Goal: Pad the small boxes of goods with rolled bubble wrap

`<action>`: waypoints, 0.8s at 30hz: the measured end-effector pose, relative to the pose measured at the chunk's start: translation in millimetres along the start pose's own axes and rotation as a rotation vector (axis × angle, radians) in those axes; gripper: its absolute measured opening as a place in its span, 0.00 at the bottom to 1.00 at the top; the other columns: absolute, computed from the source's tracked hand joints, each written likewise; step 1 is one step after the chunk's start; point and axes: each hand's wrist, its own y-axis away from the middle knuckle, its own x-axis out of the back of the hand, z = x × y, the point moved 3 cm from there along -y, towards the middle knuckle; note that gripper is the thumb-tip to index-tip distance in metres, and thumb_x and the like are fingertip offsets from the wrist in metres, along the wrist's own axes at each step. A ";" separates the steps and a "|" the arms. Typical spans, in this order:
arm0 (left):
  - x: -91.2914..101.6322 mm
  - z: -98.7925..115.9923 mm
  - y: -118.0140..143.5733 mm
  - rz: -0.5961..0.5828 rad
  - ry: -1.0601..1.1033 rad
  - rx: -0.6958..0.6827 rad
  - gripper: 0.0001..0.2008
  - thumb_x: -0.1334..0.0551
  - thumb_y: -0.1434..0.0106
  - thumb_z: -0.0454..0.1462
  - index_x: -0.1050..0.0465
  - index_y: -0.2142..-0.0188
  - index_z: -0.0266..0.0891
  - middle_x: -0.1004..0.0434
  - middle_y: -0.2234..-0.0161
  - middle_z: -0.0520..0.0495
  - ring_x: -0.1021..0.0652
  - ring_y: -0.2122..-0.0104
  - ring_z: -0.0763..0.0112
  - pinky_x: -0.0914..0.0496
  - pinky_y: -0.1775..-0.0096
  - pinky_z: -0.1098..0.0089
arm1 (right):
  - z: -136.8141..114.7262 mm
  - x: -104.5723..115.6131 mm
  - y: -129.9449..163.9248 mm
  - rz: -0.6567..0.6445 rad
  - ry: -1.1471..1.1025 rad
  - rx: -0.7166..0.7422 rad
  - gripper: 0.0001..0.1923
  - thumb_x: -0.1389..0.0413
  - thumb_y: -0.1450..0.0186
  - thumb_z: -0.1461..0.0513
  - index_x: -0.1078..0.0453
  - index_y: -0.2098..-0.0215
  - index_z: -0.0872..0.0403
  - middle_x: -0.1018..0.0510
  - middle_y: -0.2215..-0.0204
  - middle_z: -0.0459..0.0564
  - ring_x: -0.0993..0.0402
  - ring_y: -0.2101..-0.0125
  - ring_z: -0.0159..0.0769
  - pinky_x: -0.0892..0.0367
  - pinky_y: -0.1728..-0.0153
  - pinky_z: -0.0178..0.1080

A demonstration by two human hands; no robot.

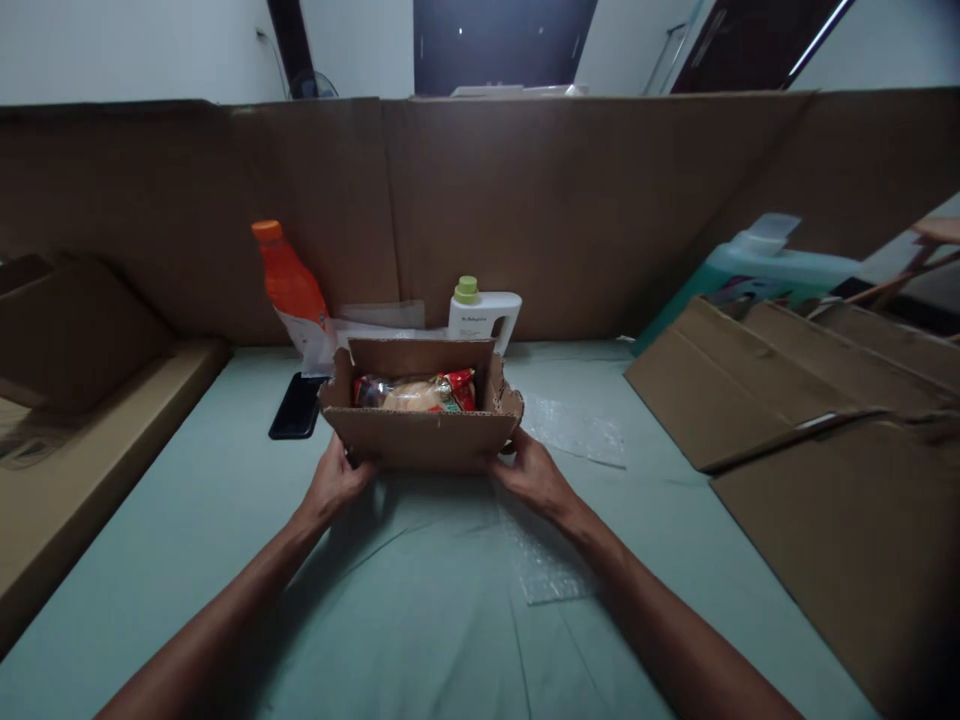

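Between my two hands is a small open cardboard box (424,440) with ragged, torn top edges. Inside it lies a red and clear plastic food packet (416,393) with something pale showing through. My left hand (337,478) grips the box's lower left corner, thumb on the front wall. At the lower right corner, my right hand (531,475) holds the box the same way. Fingers behind and under the box are hidden. Whether the box is raised or touches the cloth I cannot tell.
Behind the box stand an orange-capped bottle (291,285) and a white jug (471,315) with a green cap. A black phone (296,408) lies left. Bubble wrap (574,430) is at right, near folded cardboard (750,380) and a teal jug (787,268). A cardboard wall (525,200) closes the back.
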 end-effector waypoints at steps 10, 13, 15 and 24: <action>20.5 -26.7 61.4 -0.064 -0.117 0.111 0.46 0.38 0.43 0.48 0.54 0.31 0.35 0.41 0.34 0.27 0.32 0.38 0.46 0.39 0.39 0.45 | 59.2 33.2 122.0 -0.153 0.556 0.241 0.25 0.40 0.36 0.54 0.29 0.42 0.50 0.27 0.40 0.59 0.30 0.42 0.53 0.32 0.46 0.55; 20.4 -29.1 76.1 -0.050 -0.124 0.069 0.44 0.38 0.42 0.48 0.51 0.32 0.33 0.40 0.35 0.25 0.32 0.37 0.45 0.38 0.39 0.44 | 47.9 13.3 143.5 0.004 0.660 0.326 0.10 0.45 0.32 0.63 0.23 0.56 0.52 0.19 0.52 0.58 0.23 0.53 0.48 0.30 0.54 0.50; 19.5 -27.1 79.7 -0.034 -0.113 0.042 0.43 0.38 0.42 0.47 0.51 0.32 0.33 0.40 0.34 0.26 0.32 0.37 0.46 0.37 0.39 0.45 | 23.6 -1.8 155.0 0.036 0.614 0.382 0.10 0.47 0.32 0.67 0.23 0.62 0.53 0.17 0.60 0.55 0.22 0.60 0.44 0.30 0.57 0.47; 37.0 -7.8 55.1 0.031 -0.076 -0.018 0.45 0.35 0.45 0.46 0.50 0.32 0.36 0.44 0.32 0.28 0.33 0.38 0.45 0.38 0.40 0.44 | -23.5 4.7 140.3 -0.026 0.233 0.324 0.16 0.43 0.32 0.52 0.25 0.52 0.50 0.18 0.54 0.55 0.22 0.55 0.47 0.28 0.54 0.50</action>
